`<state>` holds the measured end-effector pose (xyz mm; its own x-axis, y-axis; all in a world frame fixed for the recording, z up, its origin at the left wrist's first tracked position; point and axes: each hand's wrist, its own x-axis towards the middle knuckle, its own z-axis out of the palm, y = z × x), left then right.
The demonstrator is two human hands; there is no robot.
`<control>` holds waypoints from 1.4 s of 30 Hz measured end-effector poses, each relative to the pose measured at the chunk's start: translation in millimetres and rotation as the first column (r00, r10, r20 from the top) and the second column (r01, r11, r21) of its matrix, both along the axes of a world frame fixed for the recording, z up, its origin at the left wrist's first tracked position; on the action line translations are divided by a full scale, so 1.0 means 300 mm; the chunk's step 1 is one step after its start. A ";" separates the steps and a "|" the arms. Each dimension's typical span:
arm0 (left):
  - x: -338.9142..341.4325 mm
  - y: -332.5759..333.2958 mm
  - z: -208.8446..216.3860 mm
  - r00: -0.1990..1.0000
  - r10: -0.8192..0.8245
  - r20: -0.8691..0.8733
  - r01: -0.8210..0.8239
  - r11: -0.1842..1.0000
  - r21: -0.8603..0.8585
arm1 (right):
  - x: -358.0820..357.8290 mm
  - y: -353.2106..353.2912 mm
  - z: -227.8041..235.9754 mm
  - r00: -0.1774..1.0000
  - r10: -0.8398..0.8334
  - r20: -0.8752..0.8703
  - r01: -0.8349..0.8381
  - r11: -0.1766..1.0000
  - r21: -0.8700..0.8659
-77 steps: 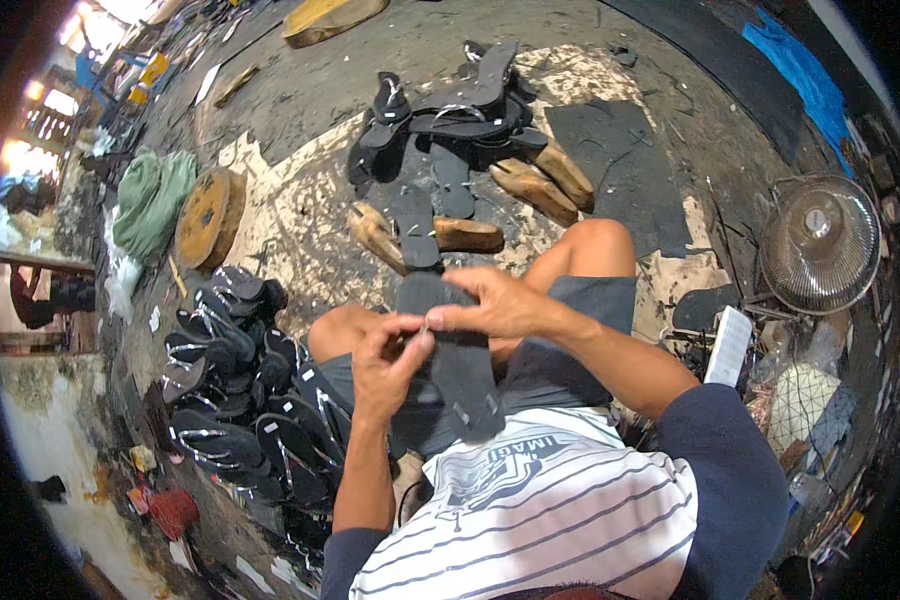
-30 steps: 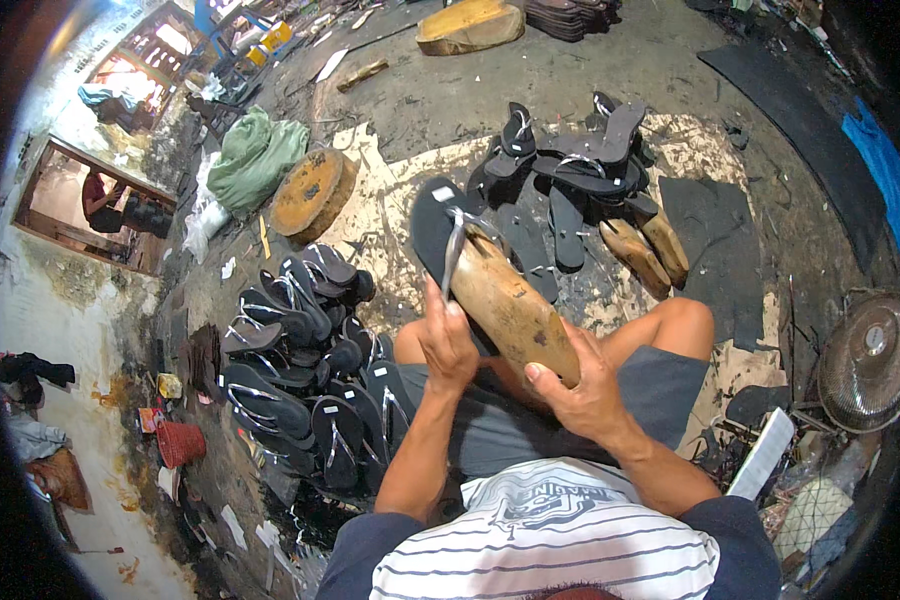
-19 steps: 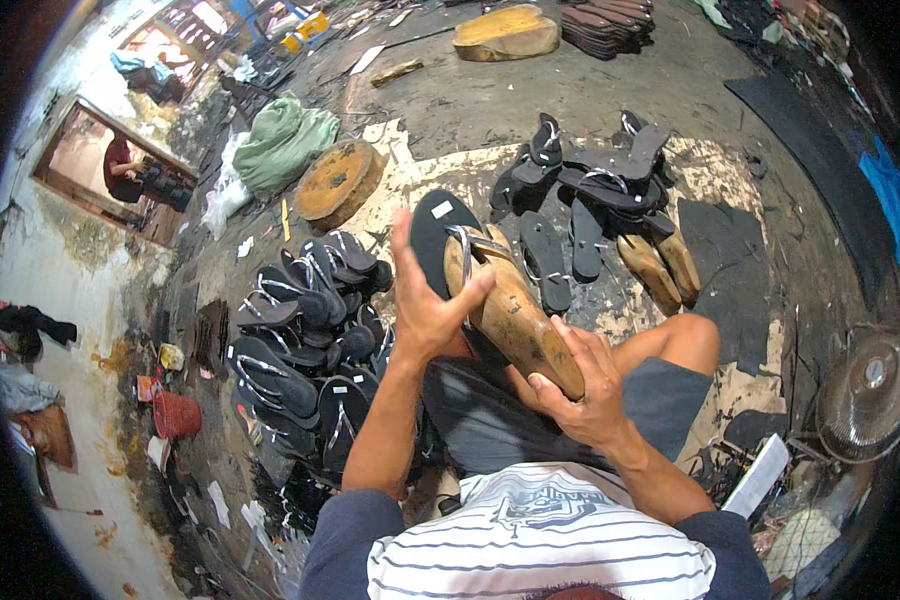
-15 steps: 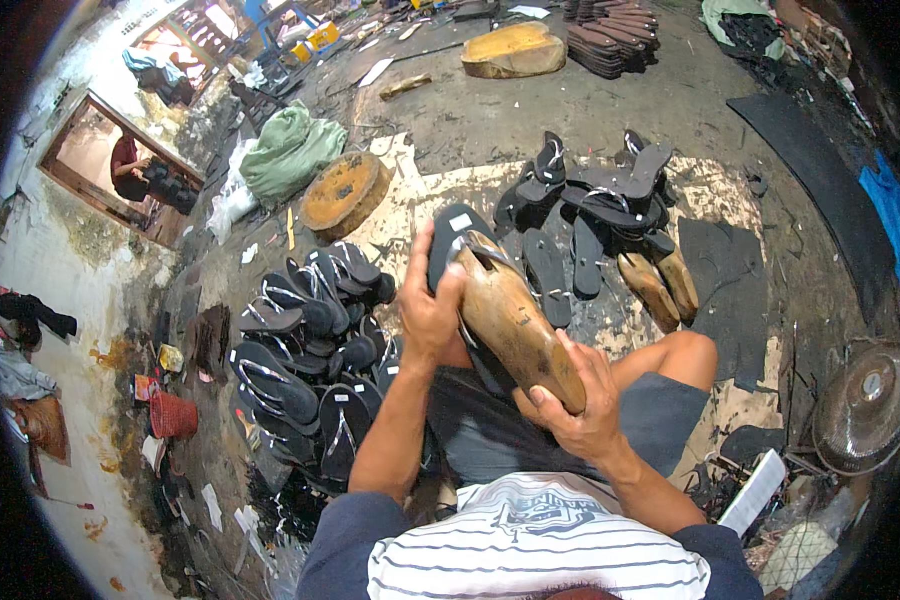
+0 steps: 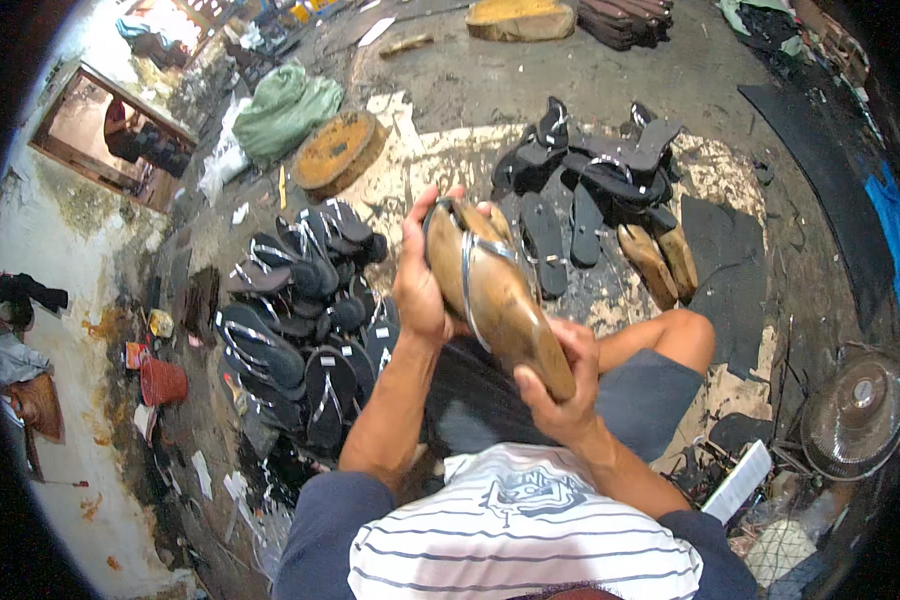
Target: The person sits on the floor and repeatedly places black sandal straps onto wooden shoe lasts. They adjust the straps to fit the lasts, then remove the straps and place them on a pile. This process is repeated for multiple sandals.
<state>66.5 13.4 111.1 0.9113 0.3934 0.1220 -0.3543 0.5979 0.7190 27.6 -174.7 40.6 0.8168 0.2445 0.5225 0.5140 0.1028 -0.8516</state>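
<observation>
Over my lap I hold a brown wooden shoe last (image 5: 510, 305) tilted between both hands. A thin silver sandal strap (image 5: 467, 270) runs over its upper, and a dark sole edge shows by the toe. My left hand (image 5: 420, 285) wraps the toe end, with fingertips past its far side. My right hand (image 5: 567, 385) grips the heel end, thumb on the near side. Left of me lies a pile of black flip-flops with silver straps (image 5: 262, 350). Ahead to the right are loose black flip-flop soles (image 5: 543, 245) and a pair of wooden lasts (image 5: 646, 265).
A round wooden block (image 5: 338, 155) and a green sack (image 5: 288, 112) are at the far left. Black sheet material (image 5: 720, 270) lies right of my knee. A fan (image 5: 856, 412) stands at the right. Another person (image 5: 122, 130) shows through the wall opening.
The last has slid forward under the strap and turned, so its toe now reaches my left fingers. The flip-flop sole, in plain view before, is now mostly hidden behind it.
</observation>
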 end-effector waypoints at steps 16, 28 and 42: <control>-0.445 -0.205 0.001 0.899 -0.210 -0.386 0.169 0.976 -0.138 | -0.020 -0.188 0.031 0.313 0.521 -0.794 -0.612 0.750 0.250; -0.480 -0.186 0.052 0.882 -0.139 -0.450 0.139 0.990 -0.033 | 0.016 -0.309 0.039 0.445 0.520 -0.729 -0.751 0.660 0.013; -0.551 -0.165 -0.125 0.745 -0.438 -0.503 0.499 0.867 -0.017 | 0.152 0.032 -0.015 0.320 0.701 -0.637 -0.270 0.712 0.648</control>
<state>-98.7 -36.1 73.6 0.9288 -0.0875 -0.3600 0.3533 0.5020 0.7895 73.2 -165.0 36.1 0.6697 0.7285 -0.1442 -0.6369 0.4636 -0.6160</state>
